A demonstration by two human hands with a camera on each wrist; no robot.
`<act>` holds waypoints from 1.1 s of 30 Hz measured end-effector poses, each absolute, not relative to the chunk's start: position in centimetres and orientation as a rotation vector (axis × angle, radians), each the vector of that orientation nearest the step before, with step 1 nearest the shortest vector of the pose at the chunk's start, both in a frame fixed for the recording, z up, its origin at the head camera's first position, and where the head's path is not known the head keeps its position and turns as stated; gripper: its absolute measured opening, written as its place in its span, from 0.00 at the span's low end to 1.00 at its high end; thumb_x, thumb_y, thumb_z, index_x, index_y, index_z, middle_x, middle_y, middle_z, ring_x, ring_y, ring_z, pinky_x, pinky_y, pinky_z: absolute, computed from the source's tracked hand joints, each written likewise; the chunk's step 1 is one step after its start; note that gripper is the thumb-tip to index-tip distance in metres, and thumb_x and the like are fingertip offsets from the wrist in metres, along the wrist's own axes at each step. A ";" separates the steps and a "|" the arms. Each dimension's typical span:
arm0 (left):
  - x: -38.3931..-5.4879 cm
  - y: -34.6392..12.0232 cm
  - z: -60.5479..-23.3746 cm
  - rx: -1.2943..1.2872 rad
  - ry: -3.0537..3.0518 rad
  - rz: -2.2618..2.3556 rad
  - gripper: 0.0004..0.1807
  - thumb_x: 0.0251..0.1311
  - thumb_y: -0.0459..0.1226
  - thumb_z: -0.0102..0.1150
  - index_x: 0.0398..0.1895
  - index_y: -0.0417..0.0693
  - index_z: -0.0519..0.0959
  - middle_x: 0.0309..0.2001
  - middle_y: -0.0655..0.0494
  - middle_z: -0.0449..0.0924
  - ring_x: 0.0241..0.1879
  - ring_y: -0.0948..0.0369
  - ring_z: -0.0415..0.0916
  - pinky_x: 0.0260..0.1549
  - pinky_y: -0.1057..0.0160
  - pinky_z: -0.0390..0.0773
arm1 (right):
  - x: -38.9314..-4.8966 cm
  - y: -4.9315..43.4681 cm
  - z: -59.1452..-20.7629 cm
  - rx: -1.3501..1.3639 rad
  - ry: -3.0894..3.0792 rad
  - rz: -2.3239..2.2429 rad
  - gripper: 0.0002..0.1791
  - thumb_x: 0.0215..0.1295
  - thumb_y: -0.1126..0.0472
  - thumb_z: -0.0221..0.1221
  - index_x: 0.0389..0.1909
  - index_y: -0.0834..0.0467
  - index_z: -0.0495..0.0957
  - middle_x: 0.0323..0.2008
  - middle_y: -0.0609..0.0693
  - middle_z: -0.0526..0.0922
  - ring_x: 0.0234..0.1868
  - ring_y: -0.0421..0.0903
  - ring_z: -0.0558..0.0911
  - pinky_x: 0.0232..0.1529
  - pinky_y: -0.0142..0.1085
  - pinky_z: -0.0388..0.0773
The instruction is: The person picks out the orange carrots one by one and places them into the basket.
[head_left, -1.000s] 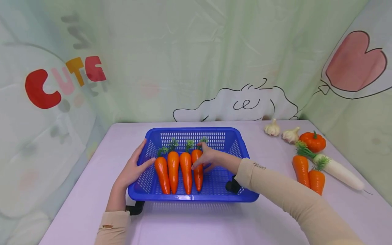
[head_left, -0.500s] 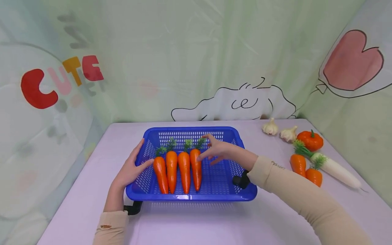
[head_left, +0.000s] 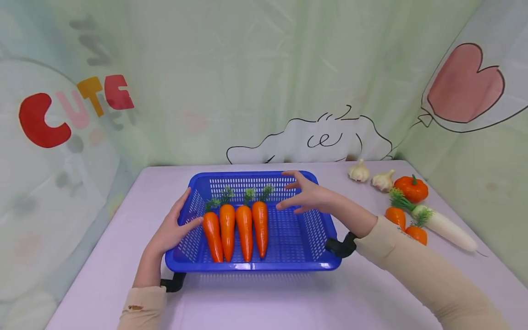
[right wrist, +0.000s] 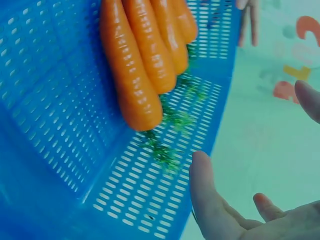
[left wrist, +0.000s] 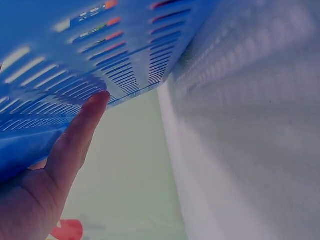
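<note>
Right fingers, released, have withdrawn from glossy tapered carrots; left fingers grip the slotted plastic basket

- Head: right sleeve hides the lower ends of two loose carrots; I can't read its cuff marking.
- Right wrist: right hand cut off right and bottom, carrot row on top.
- Left wrist: I lose basket past the top, left hand lower left.

- You face a pale green, creased curtain.
- To your right: a printed pink heart, outlined in black.
- Below you spreads a pale lilac tabletop.
</note>
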State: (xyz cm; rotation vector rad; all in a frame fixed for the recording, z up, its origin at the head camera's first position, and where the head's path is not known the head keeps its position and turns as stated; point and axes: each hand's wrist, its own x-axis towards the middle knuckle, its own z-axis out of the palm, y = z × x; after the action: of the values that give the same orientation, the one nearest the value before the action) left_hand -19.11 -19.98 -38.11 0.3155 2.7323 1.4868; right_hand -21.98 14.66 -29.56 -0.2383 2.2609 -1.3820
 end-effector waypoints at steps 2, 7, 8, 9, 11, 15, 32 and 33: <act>-19.2 -20.0 -38.1 0.327 2.733 1.488 0.45 0.56 0.48 0.58 0.72 0.64 0.42 0.71 0.47 0.42 0.67 0.41 0.45 0.56 0.33 0.52 | -21.7 15.2 -29.3 -0.266 2.279 -1.386 0.51 0.52 0.59 0.66 0.69 0.53 0.42 0.66 0.66 0.51 0.54 0.63 0.71 0.46 0.49 0.76; -19.5 -20.1 -38.3 0.356 2.722 1.499 0.45 0.56 0.47 0.59 0.72 0.65 0.43 0.71 0.47 0.42 0.67 0.41 0.44 0.56 0.33 0.52 | -20.9 17.0 -28.9 -0.313 2.327 -1.423 0.50 0.53 0.58 0.65 0.69 0.53 0.42 0.66 0.66 0.53 0.56 0.63 0.68 0.46 0.49 0.76; -19.5 -20.1 -38.3 0.357 2.720 1.499 0.45 0.56 0.46 0.59 0.72 0.66 0.43 0.71 0.47 0.42 0.67 0.42 0.45 0.55 0.33 0.52 | -20.7 17.4 -28.9 -0.319 2.337 -1.434 0.50 0.53 0.58 0.65 0.69 0.53 0.42 0.65 0.66 0.53 0.56 0.63 0.68 0.46 0.49 0.76; -19.5 -20.1 -38.3 0.357 2.720 1.497 0.46 0.55 0.46 0.60 0.72 0.66 0.43 0.71 0.47 0.42 0.67 0.42 0.45 0.55 0.33 0.53 | -20.5 17.8 -28.8 -0.328 2.346 -1.444 0.50 0.53 0.57 0.65 0.69 0.53 0.41 0.65 0.66 0.53 0.57 0.63 0.68 0.47 0.49 0.76; -19.5 -20.2 -38.3 0.358 2.724 1.488 0.46 0.55 0.45 0.60 0.72 0.66 0.43 0.71 0.47 0.41 0.67 0.41 0.45 0.54 0.33 0.54 | -20.0 18.4 -28.6 -0.348 2.357 -1.467 0.50 0.54 0.57 0.65 0.70 0.54 0.41 0.65 0.66 0.54 0.56 0.63 0.69 0.47 0.49 0.76; -19.5 -20.1 -38.1 0.368 2.733 1.472 0.46 0.55 0.45 0.61 0.72 0.66 0.43 0.71 0.47 0.41 0.67 0.41 0.44 0.54 0.33 0.55 | -19.0 19.7 -28.3 -0.369 2.417 -1.464 0.49 0.55 0.57 0.64 0.70 0.53 0.42 0.64 0.66 0.56 0.54 0.62 0.71 0.48 0.51 0.75; -19.8 -20.2 -38.0 0.373 2.780 1.405 0.46 0.54 0.47 0.60 0.72 0.61 0.45 0.71 0.47 0.41 0.67 0.41 0.43 0.54 0.32 0.53 | -16.7 24.4 -28.2 -0.322 2.677 -1.394 0.50 0.56 0.54 0.63 0.71 0.51 0.40 0.64 0.66 0.57 0.55 0.65 0.68 0.46 0.59 0.72; -19.8 -20.3 -38.1 0.373 2.780 1.405 0.46 0.54 0.47 0.60 0.72 0.62 0.45 0.71 0.47 0.41 0.67 0.41 0.43 0.54 0.32 0.53 | -16.5 24.7 -28.2 -0.327 2.680 -1.401 0.50 0.56 0.55 0.63 0.71 0.51 0.40 0.64 0.66 0.57 0.55 0.65 0.68 0.45 0.59 0.72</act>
State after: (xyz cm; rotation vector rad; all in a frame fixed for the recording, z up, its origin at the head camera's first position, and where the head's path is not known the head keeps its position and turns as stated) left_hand -19.82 -20.25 -38.05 0.3730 2.7795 1.4053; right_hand -16.54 24.71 -28.24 -0.3270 2.6799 -1.4011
